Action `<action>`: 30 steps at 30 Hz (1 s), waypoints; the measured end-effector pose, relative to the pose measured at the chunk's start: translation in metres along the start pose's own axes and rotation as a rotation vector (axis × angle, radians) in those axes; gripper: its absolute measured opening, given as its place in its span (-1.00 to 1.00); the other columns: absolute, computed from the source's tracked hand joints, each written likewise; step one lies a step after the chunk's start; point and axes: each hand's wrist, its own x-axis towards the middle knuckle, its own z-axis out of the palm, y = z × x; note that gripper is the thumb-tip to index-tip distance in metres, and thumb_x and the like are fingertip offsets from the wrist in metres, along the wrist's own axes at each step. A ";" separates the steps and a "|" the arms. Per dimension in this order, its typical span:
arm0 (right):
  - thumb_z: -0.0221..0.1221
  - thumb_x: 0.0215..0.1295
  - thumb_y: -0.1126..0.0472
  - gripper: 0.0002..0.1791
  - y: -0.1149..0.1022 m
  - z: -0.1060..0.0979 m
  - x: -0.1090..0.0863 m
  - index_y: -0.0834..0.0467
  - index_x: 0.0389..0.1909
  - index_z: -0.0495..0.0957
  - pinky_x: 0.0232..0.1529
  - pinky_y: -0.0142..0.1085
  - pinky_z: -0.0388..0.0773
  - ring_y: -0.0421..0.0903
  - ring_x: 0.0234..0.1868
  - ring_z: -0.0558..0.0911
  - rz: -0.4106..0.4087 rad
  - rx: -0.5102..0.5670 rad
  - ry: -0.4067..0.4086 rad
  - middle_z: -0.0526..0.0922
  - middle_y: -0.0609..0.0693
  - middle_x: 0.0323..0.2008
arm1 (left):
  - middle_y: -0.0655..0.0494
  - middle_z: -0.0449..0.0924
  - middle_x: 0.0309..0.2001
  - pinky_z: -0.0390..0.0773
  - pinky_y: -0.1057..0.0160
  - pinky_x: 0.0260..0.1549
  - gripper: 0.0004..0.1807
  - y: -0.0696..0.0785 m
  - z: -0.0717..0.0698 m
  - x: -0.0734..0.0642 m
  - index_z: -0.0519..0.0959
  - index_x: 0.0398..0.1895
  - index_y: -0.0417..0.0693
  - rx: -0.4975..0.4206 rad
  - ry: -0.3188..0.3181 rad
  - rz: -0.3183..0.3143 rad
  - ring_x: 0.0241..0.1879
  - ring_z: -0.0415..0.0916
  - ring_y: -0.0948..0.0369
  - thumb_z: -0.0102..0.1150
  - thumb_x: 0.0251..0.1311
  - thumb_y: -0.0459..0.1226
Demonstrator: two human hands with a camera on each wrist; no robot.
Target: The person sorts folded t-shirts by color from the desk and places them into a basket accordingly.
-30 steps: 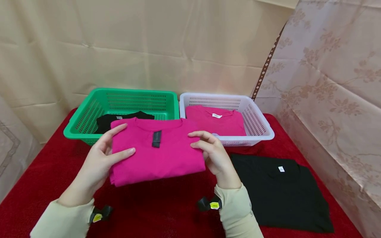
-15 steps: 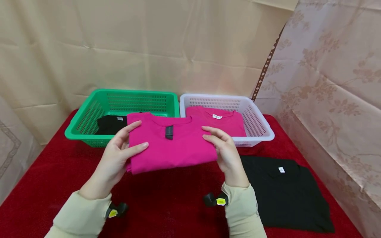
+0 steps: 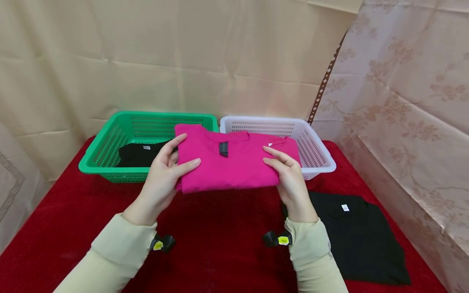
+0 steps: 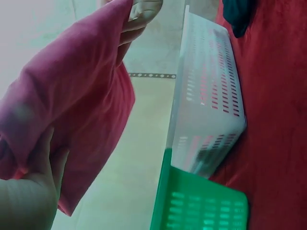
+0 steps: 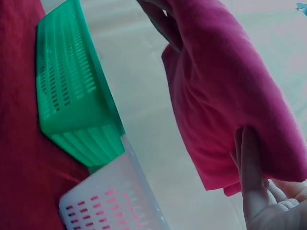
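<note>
Both hands hold a folded bright pink T-shirt (image 3: pixel 231 167) up in the air, its dark neck label facing up. My left hand (image 3: pixel 165 177) grips the shirt's left side, thumb on top and fingers beneath. At the right side my right hand (image 3: pixel 291 183) pinches it, two fingers on top; from the right wrist view, other fingers (image 5: pixel 250 158) press its underside. The held shirt hides part of both baskets. Behind it, a second pink T-shirt (image 3: pixel 291 146) lies in the white basket (image 3: pixel 318 152), mostly covered from the head view.
A green basket (image 3: pixel 99 150) stands at the back left, touching or close to the white one, with a black T-shirt (image 3: pixel 135 154) inside. Another folded black T-shirt (image 3: pixel 362 240) lies on the red cloth (image 3: pixel 212 244) at the right. Curtains hang behind and to the right.
Both hands have carried the held pink T-shirt to the right and away from the body, from in front of the green basket toward the white one. The grip looks the same.
</note>
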 end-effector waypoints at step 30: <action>0.14 0.36 0.38 -0.53 -0.048 -0.034 0.055 0.16 0.30 0.49 -0.17 -0.48 0.66 -0.21 0.08 0.52 -0.097 -0.053 0.092 0.33 0.05 0.38 | 0.10 0.27 0.40 0.69 0.27 -0.10 -0.25 0.016 0.043 0.083 0.20 0.51 0.19 0.044 -0.113 -0.100 0.29 0.39 0.10 0.20 0.30 -0.39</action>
